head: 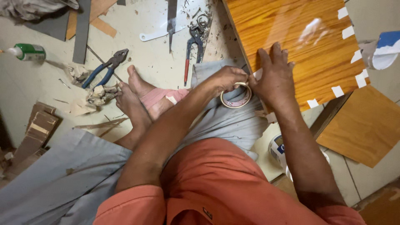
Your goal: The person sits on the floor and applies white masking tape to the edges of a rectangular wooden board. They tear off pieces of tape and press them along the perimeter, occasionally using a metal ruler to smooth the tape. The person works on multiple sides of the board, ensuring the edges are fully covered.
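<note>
At the near left edge of the glossy wood-grain panel (291, 37), both hands meet. Left hand (227, 79) curled shut around the masking tape roll (236, 96), roll hanging just below its fingers, against the grey trousers. Right hand (275, 77) lies flat, fingers spread, on the panel, touching the tape's free end. Panel extends up and right from the hands; tape pieces line its right edge.

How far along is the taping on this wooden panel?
Done: several short tape strips already sit along the right and lower edges of the glossy wooden panel. In hand: the left hand holds the tape roll while the right hand presses on the panel's near edge, by a strip at the corner. Left: the panel's left edge shows no strips; the top edge is out of view.
</note>
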{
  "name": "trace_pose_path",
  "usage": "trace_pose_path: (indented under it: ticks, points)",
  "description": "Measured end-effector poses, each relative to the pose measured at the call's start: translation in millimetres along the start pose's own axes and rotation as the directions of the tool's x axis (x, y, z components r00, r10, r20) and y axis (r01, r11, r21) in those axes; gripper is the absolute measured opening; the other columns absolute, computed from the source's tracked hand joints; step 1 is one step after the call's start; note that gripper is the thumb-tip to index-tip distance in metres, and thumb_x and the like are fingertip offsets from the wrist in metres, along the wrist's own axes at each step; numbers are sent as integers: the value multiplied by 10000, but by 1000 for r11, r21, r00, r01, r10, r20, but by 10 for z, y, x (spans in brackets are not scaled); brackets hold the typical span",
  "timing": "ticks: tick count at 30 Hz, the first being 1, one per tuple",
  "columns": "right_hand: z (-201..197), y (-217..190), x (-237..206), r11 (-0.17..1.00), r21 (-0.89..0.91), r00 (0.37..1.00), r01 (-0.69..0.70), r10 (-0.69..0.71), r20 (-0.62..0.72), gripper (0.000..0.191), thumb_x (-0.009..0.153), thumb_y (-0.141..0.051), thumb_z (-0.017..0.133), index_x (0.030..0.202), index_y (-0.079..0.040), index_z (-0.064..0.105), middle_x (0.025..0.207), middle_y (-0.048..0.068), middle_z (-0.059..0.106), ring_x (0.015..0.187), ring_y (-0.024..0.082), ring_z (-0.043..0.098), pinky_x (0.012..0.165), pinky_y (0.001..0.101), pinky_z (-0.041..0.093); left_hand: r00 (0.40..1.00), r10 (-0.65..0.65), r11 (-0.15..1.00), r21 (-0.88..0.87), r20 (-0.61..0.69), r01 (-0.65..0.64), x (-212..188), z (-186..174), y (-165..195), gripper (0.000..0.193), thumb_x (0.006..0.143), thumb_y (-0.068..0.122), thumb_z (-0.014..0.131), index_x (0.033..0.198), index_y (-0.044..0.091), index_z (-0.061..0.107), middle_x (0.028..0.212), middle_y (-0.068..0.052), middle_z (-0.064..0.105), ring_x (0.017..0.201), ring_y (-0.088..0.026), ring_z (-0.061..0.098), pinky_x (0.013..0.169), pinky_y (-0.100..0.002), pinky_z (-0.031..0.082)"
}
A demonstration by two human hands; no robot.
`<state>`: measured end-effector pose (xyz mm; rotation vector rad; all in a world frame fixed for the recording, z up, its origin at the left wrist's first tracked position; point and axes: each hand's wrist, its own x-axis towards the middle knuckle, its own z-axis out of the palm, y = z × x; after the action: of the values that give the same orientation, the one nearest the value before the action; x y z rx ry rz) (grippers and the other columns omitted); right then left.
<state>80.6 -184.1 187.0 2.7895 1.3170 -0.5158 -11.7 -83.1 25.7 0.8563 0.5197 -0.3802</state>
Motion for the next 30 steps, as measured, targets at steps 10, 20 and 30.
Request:
trace_pose_path:
  ticks: [10,20,30]
  points:
    - [15,-107,47,1000,28,1000,9,-9,-28,804,767,-214,853,1491,-101,522,1563,326,376,1407,548,387,1120,648,345,972,-234,958,171,-10,232,272,9,37,149,836,198,667,781,63,701,557,-10,534,371,-96,356,334,-305,237]
    - [387,-50,49,955,-279,980,98,-141,-138,653,908,-65,594,1544,-14,452,1537,394,381,1326,636,430,1057,706,372,973,-82,996,22,-217,89,-312,-475,13,174,920,234,687,992,92,758,632,-10,601,445,-84,430,391,-256,313]
    - [669,-11,138,942,-334,951,19,-120,-285,521,1007,-204,534,1515,-96,487,1530,317,436,1311,579,477,1033,687,400,915,144,908,-317,-377,-274,-176,-263,765,233,898,307,696,1050,138,648,811,-8,704,528,-115,588,437,-288,476]
